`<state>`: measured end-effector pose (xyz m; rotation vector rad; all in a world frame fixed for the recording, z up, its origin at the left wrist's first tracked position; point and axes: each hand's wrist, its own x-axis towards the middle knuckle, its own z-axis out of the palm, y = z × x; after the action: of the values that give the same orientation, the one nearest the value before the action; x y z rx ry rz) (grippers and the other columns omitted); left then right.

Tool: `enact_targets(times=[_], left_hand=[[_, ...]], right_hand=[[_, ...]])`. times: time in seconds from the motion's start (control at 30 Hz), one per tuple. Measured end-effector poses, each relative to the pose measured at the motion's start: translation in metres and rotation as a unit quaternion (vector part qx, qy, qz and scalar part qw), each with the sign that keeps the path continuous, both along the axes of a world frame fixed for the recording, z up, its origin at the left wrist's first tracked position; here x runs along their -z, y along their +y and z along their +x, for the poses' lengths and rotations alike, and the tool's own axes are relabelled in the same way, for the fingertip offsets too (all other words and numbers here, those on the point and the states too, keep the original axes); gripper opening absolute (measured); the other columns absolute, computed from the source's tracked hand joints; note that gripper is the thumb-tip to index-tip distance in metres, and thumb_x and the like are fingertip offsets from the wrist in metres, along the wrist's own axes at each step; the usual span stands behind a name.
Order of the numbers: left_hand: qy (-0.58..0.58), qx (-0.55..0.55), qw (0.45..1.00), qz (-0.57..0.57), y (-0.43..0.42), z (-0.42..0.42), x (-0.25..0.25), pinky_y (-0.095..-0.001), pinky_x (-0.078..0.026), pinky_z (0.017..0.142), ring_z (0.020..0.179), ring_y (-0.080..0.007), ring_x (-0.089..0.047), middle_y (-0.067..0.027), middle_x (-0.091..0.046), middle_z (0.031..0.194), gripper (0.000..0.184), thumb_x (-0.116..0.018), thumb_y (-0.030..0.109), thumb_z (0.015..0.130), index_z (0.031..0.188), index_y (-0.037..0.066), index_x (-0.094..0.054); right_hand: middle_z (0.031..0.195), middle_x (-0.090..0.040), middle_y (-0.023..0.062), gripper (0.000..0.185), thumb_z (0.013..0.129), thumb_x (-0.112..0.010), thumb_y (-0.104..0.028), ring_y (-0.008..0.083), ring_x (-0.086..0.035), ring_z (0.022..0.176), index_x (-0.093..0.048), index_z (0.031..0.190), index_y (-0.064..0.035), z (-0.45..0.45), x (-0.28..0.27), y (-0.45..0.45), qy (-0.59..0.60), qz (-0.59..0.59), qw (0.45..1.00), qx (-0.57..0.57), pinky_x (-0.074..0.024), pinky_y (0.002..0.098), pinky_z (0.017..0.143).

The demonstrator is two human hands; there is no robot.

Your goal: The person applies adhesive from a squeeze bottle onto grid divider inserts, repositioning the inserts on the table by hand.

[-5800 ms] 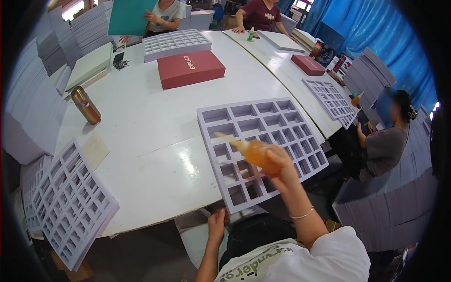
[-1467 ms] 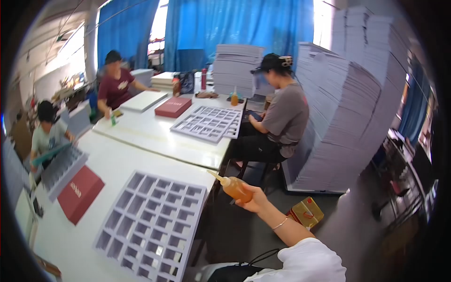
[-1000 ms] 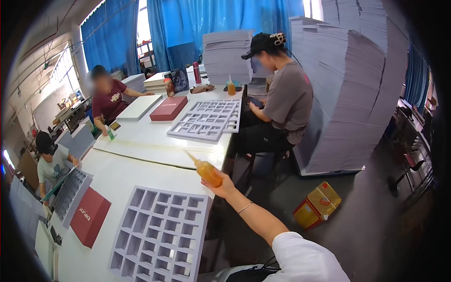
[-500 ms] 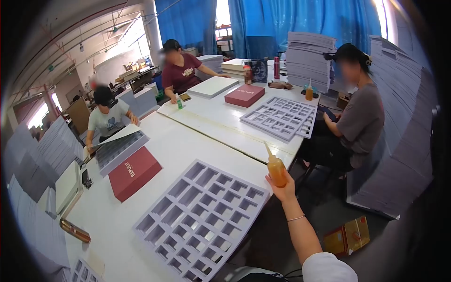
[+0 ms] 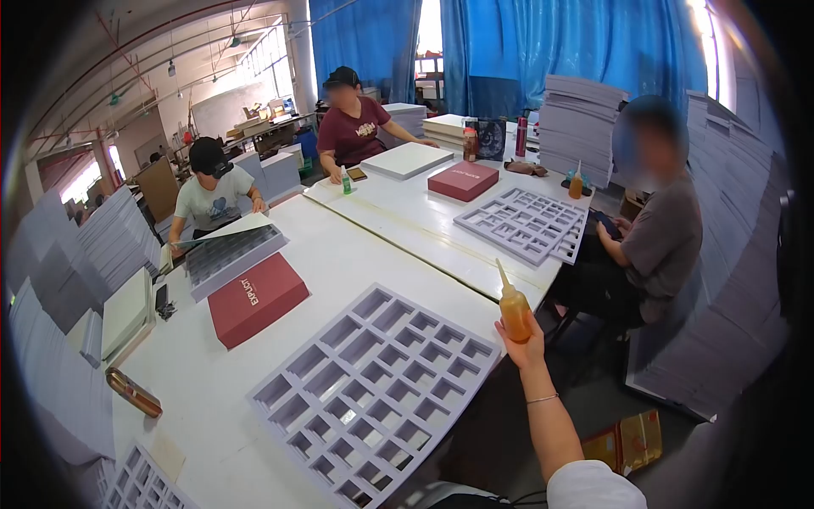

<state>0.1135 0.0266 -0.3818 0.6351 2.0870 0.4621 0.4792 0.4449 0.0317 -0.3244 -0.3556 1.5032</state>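
My right hand (image 5: pixel 522 346) is wrapped around a squeeze bottle (image 5: pixel 515 314) of amber liquid with a long thin nozzle. I hold it upright with the nozzle up, just past the table's right edge. Left of it, on the table, lies a large pale grey tray (image 5: pixel 487 352) with a grid of rectangular cut-outs, several of them stepped. The bottle and the tray are apart. My left hand is out of view.
Red boxes (image 5: pixel 254 297) (image 5: pixel 463 181) lie on the white table (image 5: pixel 365 242). Three people sit around it. Another grid tray (image 5: pixel 471 222) and a second amber bottle (image 5: pixel 576 187) are at the far right. Sheet stacks (image 5: pixel 580 127) stand behind; a gold box (image 5: pixel 640 441) is on the floor.
The view has shifted, so the scene sits a little further right and lower. My right hand still holds the bottle upright at the table's edge.
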Motion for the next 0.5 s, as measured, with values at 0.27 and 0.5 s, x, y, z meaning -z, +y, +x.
enact_targets(times=[0.27,0.5], left_hand=[[0.010,0.031,0.999,-0.010,-0.013,-0.001,0.024,-0.0414,-0.037,0.100,0.121,-0.0397,-0.047,-0.0266,-0.054,0.125,0.069,-0.024,0.057,0.096,0.132,0.004,-0.050],[0.007,0.038,0.999,-0.015,-0.016,-0.005,0.044,-0.0423,-0.035,0.103,0.125,-0.0412,-0.045,-0.0282,-0.052,0.129,0.077,-0.021,0.063,0.095,0.132,0.002,-0.050]], right_hand=[[0.116,-0.056,0.0131,0.040,0.091,-0.060,-0.030,0.0294,-0.051,0.108,-0.054,0.123,-0.0072,0.000,0.002,0.001,0.000,0.004,1.000,0.000,-0.0351,0.0511,0.105],[0.118,-0.058,0.0115,0.040,0.092,-0.058,-0.030,0.0275,-0.052,0.107,-0.054,0.124,-0.0073,0.001,0.004,0.002,-0.003,0.012,1.000,-0.004,-0.0355,0.0483,0.103]])
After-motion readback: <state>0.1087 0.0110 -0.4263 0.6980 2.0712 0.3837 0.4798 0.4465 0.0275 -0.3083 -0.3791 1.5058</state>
